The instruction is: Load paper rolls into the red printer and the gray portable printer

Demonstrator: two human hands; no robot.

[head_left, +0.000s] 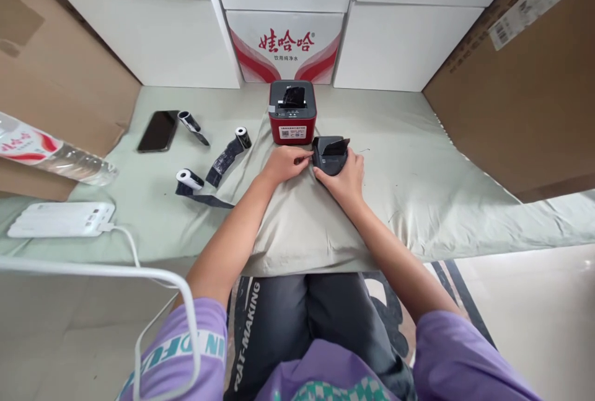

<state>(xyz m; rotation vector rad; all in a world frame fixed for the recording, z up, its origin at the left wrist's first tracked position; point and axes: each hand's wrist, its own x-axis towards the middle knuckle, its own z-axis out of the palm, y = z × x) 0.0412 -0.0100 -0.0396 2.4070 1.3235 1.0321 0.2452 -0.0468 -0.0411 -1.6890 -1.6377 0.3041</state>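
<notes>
A small black portable label printer [331, 162] lies on the cloth-covered table, with a dark strip of paper standing up at its top. My right hand [348, 179] grips it from the right, thumb along the front edge and fingers round the far side. At its left side is my left hand [287, 164], fingers curled in and the tips of index finger and thumb touching the edge; whatever they may hold is hidden. Just behind stands a red and black desktop printer [292, 113], with black paper coming out of its top slot.
To the left lie paper rolls [190, 179] with dark unrolled strips, a phone [158, 131], a white power bank [60, 220] with a cable and a tilted water bottle [56, 152]. White boxes [283, 48] line the back. Cardboard cartons [525, 97] flank both sides.
</notes>
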